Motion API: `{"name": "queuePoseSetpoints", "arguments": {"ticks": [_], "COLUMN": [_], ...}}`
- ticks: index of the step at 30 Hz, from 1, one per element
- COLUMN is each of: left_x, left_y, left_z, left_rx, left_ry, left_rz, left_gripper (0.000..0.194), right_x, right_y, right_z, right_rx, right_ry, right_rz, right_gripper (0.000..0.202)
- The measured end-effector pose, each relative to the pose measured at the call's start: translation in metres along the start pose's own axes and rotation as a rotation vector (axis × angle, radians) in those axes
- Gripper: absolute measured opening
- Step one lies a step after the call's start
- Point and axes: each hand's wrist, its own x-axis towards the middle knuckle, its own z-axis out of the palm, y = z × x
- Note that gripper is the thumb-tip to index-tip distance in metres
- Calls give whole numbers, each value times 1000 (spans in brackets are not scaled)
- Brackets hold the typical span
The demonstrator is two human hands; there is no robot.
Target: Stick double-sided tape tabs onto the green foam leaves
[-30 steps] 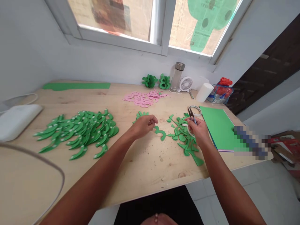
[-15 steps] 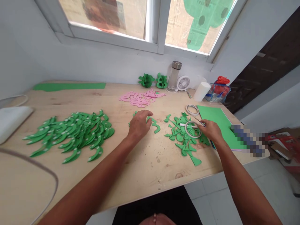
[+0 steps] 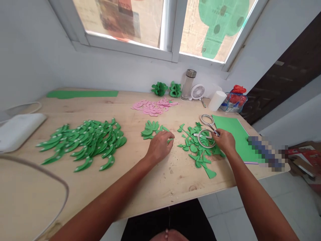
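My left hand (image 3: 160,146) is over a curved green paper cutout (image 3: 165,128), its fingers curled and thumb apart. Part of the cutout is hidden under the hand, and a bit of green shows between thumb and fingers. Just left of it lies a small cluster of green leaf-shaped cutouts (image 3: 150,126). My right hand (image 3: 225,140) is closed around scissors (image 3: 212,127) with slim metal blades and a dark handle. A roll of tape (image 3: 198,138) is by its fingertips, above green paper scraps (image 3: 193,148); whether the fingers touch the roll, I cannot tell.
A big heap of green cutouts with white tabs (image 3: 92,139) lies on the left. Pink cutouts (image 3: 152,107), two green paper ornaments (image 3: 159,89), a glass bottle (image 3: 188,85) and a small fan (image 3: 198,91) sit behind. Green sheets (image 3: 240,140) and another tape roll (image 3: 207,115) are right.
My left hand has moved right, off the leaf-shaped cluster and over the curved cutout. My right hand keeps the scissors in about the same place. The view has shifted slightly.
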Motion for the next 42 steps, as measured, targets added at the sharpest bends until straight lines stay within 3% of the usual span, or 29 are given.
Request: {"name": "queuePoseSetpoints", "arguments": {"ticks": [11, 22, 27, 31, 36, 42], "left_x": [-7, -6, -5, -3, -3, -3], "left_y": [-7, -11, -12, -8, -1, 2], "left_z": [1, 2, 4, 1, -12, -22], "left_rx": [-216, -363, -548, -681, -877, -1027], "left_ry": [121, 123, 143, 177, 200, 89], "left_rz": [8, -44, -124, -190, -174, -201], "left_gripper": [14, 11, 10, 15, 25, 30], "right_x": [-3, 4, -4, -13, -28, -36], "right_y": [-23, -45, -63, -82, -110, -134], "right_z": [-28, -51, -67, -66, -45, -28], "right_rx": [115, 33, 179, 425, 830, 1082], "right_ry": [111, 97, 141, 10, -254, -328], "right_rz": [-185, -334, -440, -528, -470, -412], "right_gripper": [26, 21, 18, 15, 21, 28]}}
